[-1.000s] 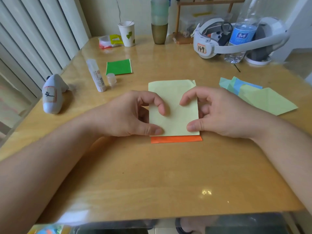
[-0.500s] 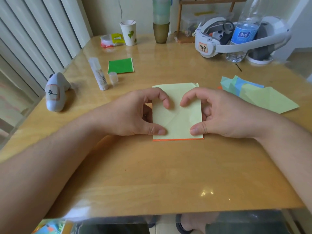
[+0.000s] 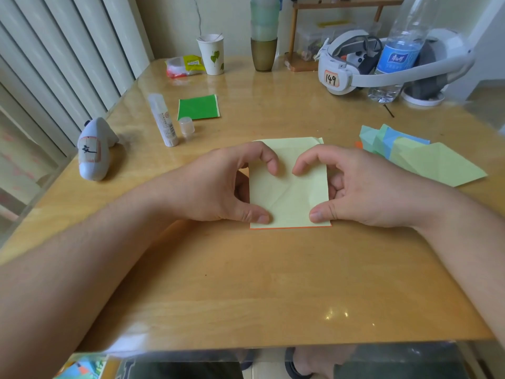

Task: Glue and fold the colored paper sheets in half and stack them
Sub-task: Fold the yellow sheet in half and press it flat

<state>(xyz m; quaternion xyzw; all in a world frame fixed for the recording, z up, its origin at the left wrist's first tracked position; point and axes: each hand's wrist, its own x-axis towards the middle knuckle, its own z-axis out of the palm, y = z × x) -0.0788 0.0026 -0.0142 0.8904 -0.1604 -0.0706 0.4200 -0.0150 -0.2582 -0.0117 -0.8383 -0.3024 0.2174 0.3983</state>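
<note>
Here the pale yellow sheet [image 3: 289, 184] lies flat on the wooden table [image 3: 273, 283], in the middle, between the two hands. The left hand [image 3: 218, 187] has its fingers curled; its thumb presses the near left corner of the sheet and its index fingertip presses the upper part. The right hand [image 3: 363, 190] mirrors this, thumb on the near right corner and index fingertip beside the left one, so both hands pinch the sheet down. The sheet shows light diagonal creases, and a thin orange edge [image 3: 289, 228] appears under its near side. To the far left lie a glue stick [image 3: 163, 120], its cap [image 3: 186, 127] and a green folded sheet [image 3: 198, 107]. To the right lies a pile of folded sheets [image 3: 418, 157], well apart from the hands. Nothing covers the sheet except the fingers.
</note>
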